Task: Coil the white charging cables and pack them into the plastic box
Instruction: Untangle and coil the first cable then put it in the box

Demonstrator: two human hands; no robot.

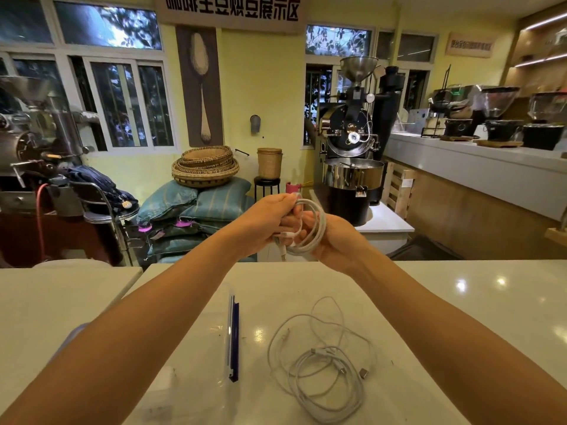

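Both my hands are raised above the far edge of the white table [429, 302]. A coiled white charging cable [317, 228] is wound round the fingers of my right hand [329, 237]. My left hand [264, 219] pinches the top of that coil, and a plug end hangs below the hands. A loose tangle of white cables [325, 360] lies on the table near me, right of centre. The clear plastic box [196, 348] stands to its left under my left forearm, with a dark blue clip on its rim.
The table has a seam on its left side. Beyond it stand stacked sacks [196, 210] with woven baskets, a metal chair [101, 207], a black coffee roaster [352, 167] and a long counter [478, 167] on the right.
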